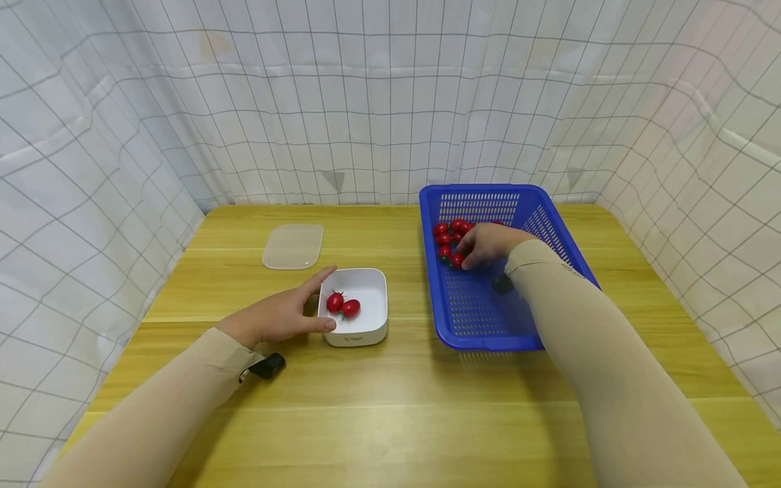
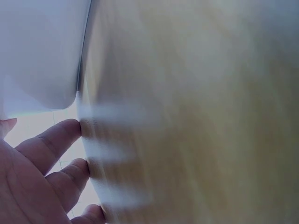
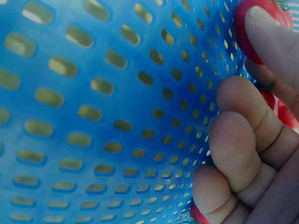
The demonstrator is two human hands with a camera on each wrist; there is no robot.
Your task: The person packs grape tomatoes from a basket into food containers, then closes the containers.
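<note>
My left hand rests at the left side of a white square box, thumb along the near corner and index finger along the far one. Inside the box lie two red cherry tomatoes with green stems. In the left wrist view, the fingers stretch out with their tips down at the wood tabletop, beside the box wall. Over in the blue basket, my right hand pinches a cherry tomato between thumb and fingers. Its other fingers lie curled near the perforated basket floor.
More cherry tomatoes cluster at the basket's far left, partly hidden by the right hand. A translucent lid lies flat behind the left hand. White grid-patterned curtains enclose the wooden table at the back and sides.
</note>
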